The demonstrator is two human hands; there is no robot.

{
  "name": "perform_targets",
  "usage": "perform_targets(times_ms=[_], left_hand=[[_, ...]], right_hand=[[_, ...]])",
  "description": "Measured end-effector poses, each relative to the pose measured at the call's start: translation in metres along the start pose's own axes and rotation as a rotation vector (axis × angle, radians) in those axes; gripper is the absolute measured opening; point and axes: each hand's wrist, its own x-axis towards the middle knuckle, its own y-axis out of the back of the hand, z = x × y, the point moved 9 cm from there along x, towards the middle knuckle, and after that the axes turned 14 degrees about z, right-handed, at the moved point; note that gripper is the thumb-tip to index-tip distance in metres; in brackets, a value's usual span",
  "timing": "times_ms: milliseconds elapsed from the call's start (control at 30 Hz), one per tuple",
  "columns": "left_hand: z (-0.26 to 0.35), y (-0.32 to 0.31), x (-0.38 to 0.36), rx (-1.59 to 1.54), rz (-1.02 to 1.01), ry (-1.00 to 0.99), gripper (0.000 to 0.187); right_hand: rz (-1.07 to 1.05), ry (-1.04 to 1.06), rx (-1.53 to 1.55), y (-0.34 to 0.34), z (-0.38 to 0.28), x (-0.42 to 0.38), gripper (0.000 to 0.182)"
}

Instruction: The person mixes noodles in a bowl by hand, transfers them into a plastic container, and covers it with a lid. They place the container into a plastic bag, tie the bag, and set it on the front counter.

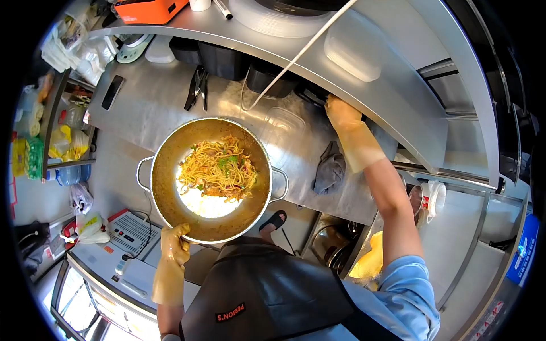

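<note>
Noodles with bits of green (219, 167) lie in a wide two-handled metal pan (165, 182) at the centre. My left hand (174, 244), in a translucent yellowish glove, has its fingers closed on the pan's near-left rim. Stretched out to the far right, my right hand (341, 112), gloved alike, reaches under the raised shelf beside a black container (310, 92). Its fingertips are partly hidden there, so its grip cannot be made out. A clear plastic lid or tray (284, 126) lies between the pan and my right arm.
Black tongs (197, 88), a phone (112, 92) and a dark grey cloth (330, 170) lie on the steel counter (142, 91). Black bins (222, 61) stand under the shelf edge (250, 48). A thin white rod (301, 52) slants across the shelf.
</note>
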Motion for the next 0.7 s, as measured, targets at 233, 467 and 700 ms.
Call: perform_targets(times_ms=[233, 467, 700], left_hand=[[0.002, 0.002, 0.001, 0.045, 0.024, 0.016, 0.006], [0.025, -0.019, 0.002, 0.098, -0.103, -0.013, 0.006], [0.021, -0.020, 0.002, 0.191, -0.178, -0.014, 0.008]], right_hand=[[0.057, -0.103, 0.072, 0.083, 0.006, -0.055, 0.024], [0.012, -0.276, 0.035, 0.094, 0.011, -0.061, 0.019], [0.208, -0.281, -0.039, 0.217, 0.075, -0.180, 0.017]])
